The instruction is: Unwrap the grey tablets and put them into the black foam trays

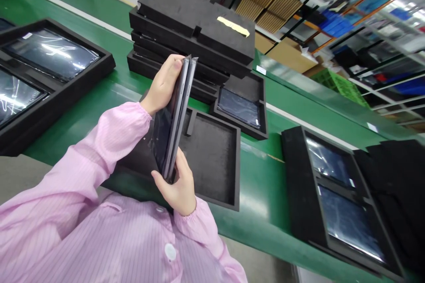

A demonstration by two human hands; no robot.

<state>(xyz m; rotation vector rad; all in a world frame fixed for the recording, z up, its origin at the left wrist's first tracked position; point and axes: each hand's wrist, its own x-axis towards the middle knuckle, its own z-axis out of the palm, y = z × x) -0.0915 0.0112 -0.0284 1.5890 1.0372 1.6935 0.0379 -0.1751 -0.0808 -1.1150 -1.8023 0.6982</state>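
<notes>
Two thin tablets [181,115] stand on edge, face to face or back to back, between my hands. My left hand [165,83] grips their upper end, thumb and fingers closed round it. Around the lower end my right hand [179,184] is closed, its thumb at the near side. Speaker holes show along the tablets' grey edges, and clear film sticks out at the corners. Beneath them lies a black foam tray [215,154], its right compartment bare and its left one partly hidden by my arm and the tablets.
Black foam trays [195,13] are stacked behind my hands, with a yellow strip on top. A tray with one tablet [239,107] sits beside the stack. More trays with tablets lie at the left [53,53] and right [348,221] on the green bench [259,177].
</notes>
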